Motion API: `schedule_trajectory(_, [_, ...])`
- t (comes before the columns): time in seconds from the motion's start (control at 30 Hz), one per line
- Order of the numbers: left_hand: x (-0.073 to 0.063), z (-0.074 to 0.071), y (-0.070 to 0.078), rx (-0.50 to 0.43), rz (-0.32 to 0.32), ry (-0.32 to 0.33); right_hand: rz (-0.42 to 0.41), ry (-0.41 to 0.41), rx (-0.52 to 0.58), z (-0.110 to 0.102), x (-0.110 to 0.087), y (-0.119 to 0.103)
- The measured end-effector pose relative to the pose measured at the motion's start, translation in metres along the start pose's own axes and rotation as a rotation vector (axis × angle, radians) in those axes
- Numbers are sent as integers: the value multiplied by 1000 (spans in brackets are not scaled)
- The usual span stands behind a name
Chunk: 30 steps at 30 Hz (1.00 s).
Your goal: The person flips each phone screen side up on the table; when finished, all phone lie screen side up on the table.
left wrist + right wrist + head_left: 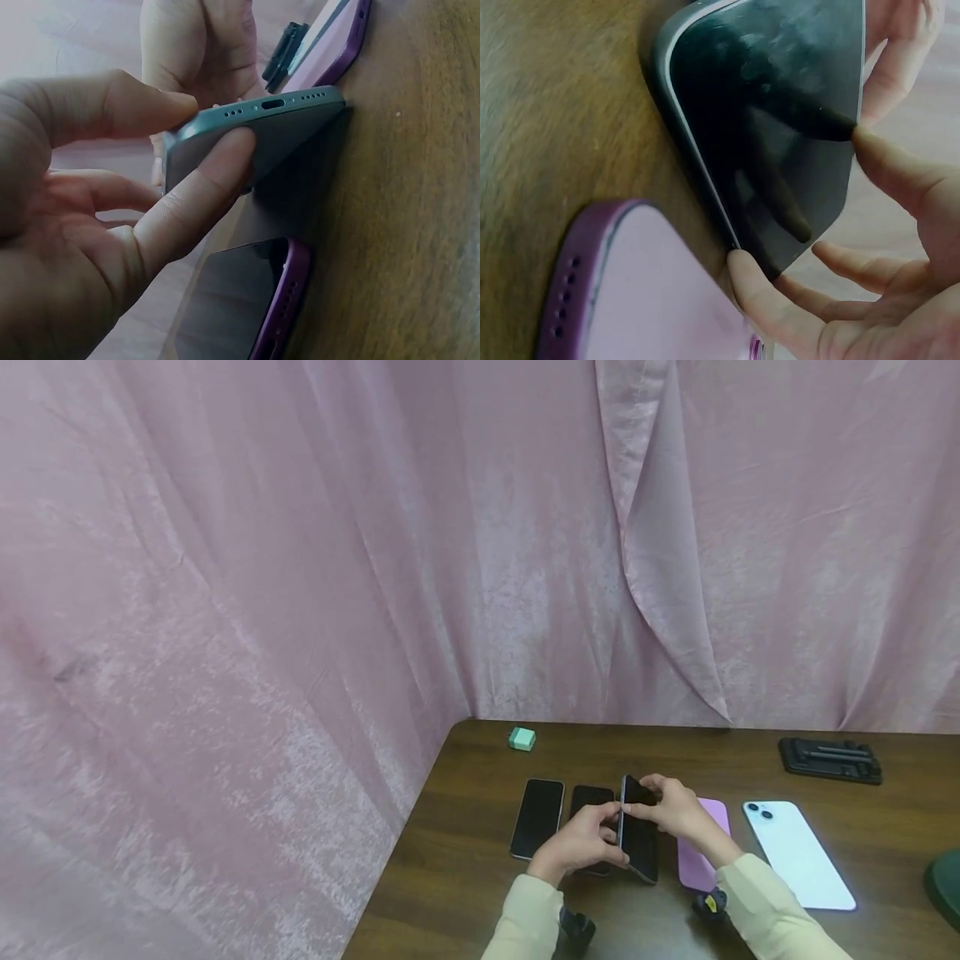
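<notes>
Both hands hold one smartphone (pixel 640 847) with a dark glossy screen, tilted with its left long edge raised off the table. The left wrist view shows its teal frame (pixel 319 97) with a charging port. My left hand (pixel 577 843) grips the raised edge near the port end, thumb and fingers on opposite faces. At the far end, my right hand (pixel 675 814) pinches the phone across its width, its fingertips (pixel 754 274) at the edges. Beside it lies a purple-framed phone (pixel 232 300), screen up, partly hidden by the left hand. A lilac phone (pixel 656 277) lies back up under the right forearm.
Another black-screened phone (pixel 537 818) lies further left. To the right is a white phone (pixel 802 860), its two camera lenses facing up. A mint-green cube (pixel 522 739) and a black tool case (pixel 828 760) sit toward the back. A dark green object (pixel 947 885) shows at the right edge.
</notes>
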State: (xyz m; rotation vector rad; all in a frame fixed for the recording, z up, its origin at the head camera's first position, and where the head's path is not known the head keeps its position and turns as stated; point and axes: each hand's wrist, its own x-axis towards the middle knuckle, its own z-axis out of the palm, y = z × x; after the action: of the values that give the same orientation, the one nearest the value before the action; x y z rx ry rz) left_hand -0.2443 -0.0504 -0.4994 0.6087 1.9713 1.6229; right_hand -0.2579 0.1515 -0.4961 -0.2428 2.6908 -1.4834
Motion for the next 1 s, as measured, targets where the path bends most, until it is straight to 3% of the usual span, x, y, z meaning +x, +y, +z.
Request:
schedule_trajectory(0.17, [0,0,0,117,-4,35,-27,38,-121,1,1,0])
schedule_trajectory(0.33, [0,1,3,205,-4,69,-38,33,-176,0,2,-1])
schedule_trajectory(0.63, [3,7,2,307,-23,139,-11,20,-265,2,-7,-5])
schedule_trajectory(1.0, [1,7,7,380,-18,223,-32,65,-324,5,-11,-10])
